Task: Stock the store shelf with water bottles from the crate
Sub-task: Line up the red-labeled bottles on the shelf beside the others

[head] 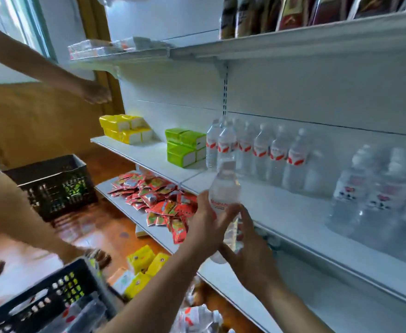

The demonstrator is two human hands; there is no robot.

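You hold one water bottle [223,188] in both hands, left hand [206,224] and right hand [247,246] curled around it, just before the shelf [293,212]. Next, stand it upright beside the bottle row [257,150].

bottle [223,195] in my hands: clear, white label, red lettering | shelf [293,212]: white | shelf bottles [261,150]: clear, red-and-white labels | crate [53,296]: black lattice | far crate [55,183]: black | packs [125,128]: yellow-white | packs [186,146]: green-white | sachets [158,198]: red | floor [96,227]: glossy brown
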